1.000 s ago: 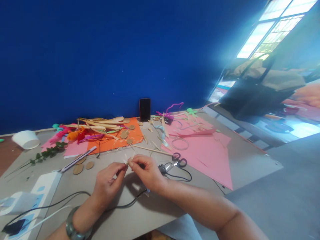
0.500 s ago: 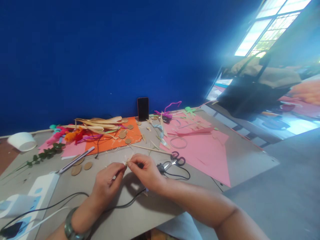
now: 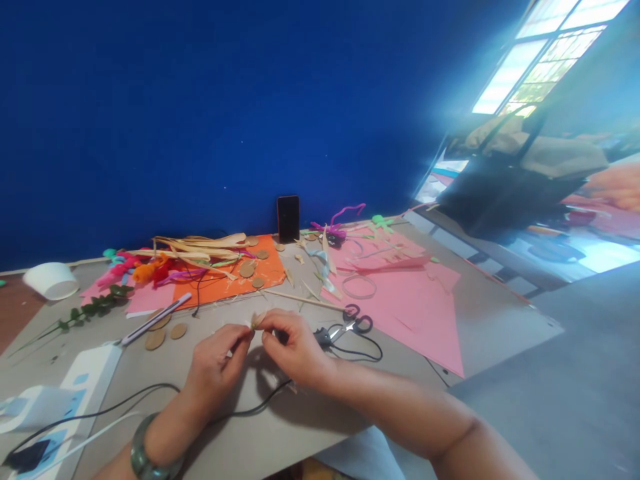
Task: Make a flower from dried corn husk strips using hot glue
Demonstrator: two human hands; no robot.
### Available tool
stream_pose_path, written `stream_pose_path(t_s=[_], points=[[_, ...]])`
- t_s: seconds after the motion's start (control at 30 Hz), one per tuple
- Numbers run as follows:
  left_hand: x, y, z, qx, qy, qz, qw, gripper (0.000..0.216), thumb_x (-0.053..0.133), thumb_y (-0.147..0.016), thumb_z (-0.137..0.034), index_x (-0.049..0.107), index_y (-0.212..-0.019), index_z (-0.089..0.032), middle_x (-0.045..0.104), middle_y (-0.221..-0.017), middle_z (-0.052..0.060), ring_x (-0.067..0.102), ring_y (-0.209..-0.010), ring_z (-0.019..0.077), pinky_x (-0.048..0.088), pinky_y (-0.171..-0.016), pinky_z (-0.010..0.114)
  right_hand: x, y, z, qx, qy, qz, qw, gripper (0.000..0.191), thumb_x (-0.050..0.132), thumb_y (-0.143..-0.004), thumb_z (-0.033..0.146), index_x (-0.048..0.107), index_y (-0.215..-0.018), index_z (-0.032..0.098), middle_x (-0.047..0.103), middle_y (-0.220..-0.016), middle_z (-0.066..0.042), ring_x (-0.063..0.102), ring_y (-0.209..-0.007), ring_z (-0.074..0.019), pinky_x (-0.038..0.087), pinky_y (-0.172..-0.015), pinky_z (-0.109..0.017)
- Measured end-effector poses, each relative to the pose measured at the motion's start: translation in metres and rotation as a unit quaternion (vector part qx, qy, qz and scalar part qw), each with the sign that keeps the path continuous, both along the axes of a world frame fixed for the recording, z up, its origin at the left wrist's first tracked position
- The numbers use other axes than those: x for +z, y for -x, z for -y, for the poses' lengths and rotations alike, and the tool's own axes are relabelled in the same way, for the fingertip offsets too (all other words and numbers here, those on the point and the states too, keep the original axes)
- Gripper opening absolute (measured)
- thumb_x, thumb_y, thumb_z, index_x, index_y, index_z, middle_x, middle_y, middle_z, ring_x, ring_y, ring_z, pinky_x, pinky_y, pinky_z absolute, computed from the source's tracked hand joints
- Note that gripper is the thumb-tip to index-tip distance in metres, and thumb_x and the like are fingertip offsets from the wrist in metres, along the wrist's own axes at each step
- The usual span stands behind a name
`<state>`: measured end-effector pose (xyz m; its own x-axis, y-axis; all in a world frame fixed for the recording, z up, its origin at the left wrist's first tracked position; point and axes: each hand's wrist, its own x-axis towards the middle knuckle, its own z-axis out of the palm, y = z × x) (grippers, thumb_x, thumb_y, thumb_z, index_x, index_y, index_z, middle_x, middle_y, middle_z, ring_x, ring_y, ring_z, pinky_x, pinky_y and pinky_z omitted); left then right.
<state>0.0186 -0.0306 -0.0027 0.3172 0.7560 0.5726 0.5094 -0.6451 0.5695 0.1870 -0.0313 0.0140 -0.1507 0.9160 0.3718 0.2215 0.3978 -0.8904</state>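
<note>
In the head view, my left hand [image 3: 220, 357] pinches a tiny pale scrap [image 3: 254, 323] between thumb and index finger. What the scrap is cannot be made out. My right hand [image 3: 295, 343] meets it from the other side; its index fingertip touches the scrap while the thumb stands a little apart below. Both hands are just above the grey table. Partly hidden behind my right hand lies a dark tool with a black cord [image 3: 324, 339]. Scissors [image 3: 351, 325] with dark handles lie just right of it, blades slightly spread.
Left are a white power strip [image 3: 95, 373], a penlike stick [image 3: 157, 319], wooden discs [image 3: 155, 340], a leafy sprig [image 3: 95, 308] and a white cup [image 3: 53, 281]. Dried husk strips [image 3: 200, 245] lie on orange paper [image 3: 235, 289]. A phone [image 3: 289, 219] leans on the wall, pink paper [image 3: 405, 300] right.
My right thumb has moved down and away from the index finger, off the scrap. My left hand keeps its pinch. The view has shifted slightly.
</note>
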Motion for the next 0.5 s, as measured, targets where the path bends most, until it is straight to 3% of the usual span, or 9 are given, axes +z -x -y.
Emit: stream_pose_path(t_s=[0.23,0.5], points=[[0.002,-0.001,0.0,0.011,-0.005,0.011,1.0,0.009,0.054,-0.086,-0.014,0.062,-0.081,-0.018,0.064,-0.068,0.0,0.06,-0.06,0.0107,0.047,-0.059,0.02,-0.002,0.001,0.001,0.001,-0.032,0.012,0.999,0.028,0.052,-0.069,0.001,0.07,-0.085,0.018,0.072,-0.094,-0.008,0.066,-0.093,-0.0193,0.047,-0.088,-0.035],[-0.001,-0.002,0.0,0.047,0.081,0.072,0.993,0.012,0.058,-0.085,-0.022,0.064,-0.075,-0.018,0.064,-0.061,-0.002,0.062,-0.053,0.0105,0.048,-0.054,0.02,0.011,-0.001,0.003,0.011,0.007,0.012,1.0,0.03,0.049,-0.072,0.002,0.069,-0.088,0.018,0.07,-0.086,-0.004,0.065,-0.081,-0.0154,0.049,-0.08,-0.029]])
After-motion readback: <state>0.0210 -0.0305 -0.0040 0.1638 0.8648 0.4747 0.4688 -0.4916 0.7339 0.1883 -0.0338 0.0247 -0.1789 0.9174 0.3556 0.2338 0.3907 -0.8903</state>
